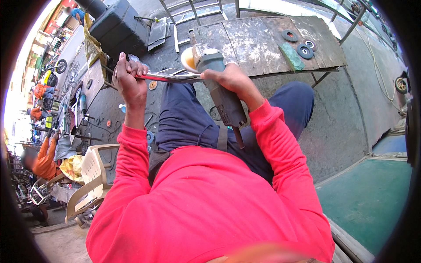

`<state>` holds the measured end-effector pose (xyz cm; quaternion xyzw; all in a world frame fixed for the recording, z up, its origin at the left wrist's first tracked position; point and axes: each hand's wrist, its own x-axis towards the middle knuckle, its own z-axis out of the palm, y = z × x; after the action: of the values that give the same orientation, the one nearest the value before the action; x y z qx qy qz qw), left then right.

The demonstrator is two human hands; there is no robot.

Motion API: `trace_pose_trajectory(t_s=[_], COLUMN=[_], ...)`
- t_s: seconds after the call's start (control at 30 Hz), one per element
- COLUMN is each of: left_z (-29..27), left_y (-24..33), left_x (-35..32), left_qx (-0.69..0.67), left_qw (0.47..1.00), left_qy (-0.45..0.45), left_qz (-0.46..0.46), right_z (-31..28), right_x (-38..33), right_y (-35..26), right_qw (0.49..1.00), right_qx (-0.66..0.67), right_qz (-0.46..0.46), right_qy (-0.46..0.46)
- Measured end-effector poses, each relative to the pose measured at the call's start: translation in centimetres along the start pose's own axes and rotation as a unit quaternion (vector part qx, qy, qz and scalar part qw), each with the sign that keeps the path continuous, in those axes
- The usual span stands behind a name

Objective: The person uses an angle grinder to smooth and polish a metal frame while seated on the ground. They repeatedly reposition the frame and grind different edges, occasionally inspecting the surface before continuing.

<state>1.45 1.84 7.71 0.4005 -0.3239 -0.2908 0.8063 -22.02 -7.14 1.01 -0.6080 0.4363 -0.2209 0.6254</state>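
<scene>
My left hand (130, 79) is closed around one end of a long, shiny metal part (177, 77) with slots and a red edge. What kind of part it is, I cannot make out. In my right hand (237, 83) is a grey angle grinder (224, 104), gripped round its body, with its rear end pointing down toward my lap. Its pale polishing disc (188, 60) lies just above the metal part; whether the two touch, I cannot tell. The part spans between both hands, above my knees, and its right end meets the grinder near my right fingers.
Ahead stands a worn wooden table (245, 39) bearing a green block (291, 57) and several abrasive discs (305, 51). A dark boxy machine (118, 33) is at the far left. Beside me are a beige plastic chair (94, 168) and a co-worker in orange (46, 160).
</scene>
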Motion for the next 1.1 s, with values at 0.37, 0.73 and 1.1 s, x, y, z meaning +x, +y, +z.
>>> trace_pose_trajectory(t_s=[0.37, 0.73, 1.1], left_z=[-1.3, -3.1, -4.1], left_y=[0.4, 0.2, -0.2], left_x=[-0.8, -1.9, -2.8], left_qx=[-0.002, -0.01, 0.003], left_qw=[1.0, 1.0, 0.999], left_qy=[0.011, -0.021, -0.046], left_qz=[0.001, 0.003, 0.011], right_z=[-0.2, 0.9, 2.3], right_x=[-1.7, -1.8, -3.1], right_y=[-0.4, 0.8, 0.6], right_qw=[0.999, 0.998, 0.992], right_qx=[0.005, -0.008, -0.031], right_qz=[0.025, -0.002, -0.028], right_qy=[-0.027, -0.066, -0.116])
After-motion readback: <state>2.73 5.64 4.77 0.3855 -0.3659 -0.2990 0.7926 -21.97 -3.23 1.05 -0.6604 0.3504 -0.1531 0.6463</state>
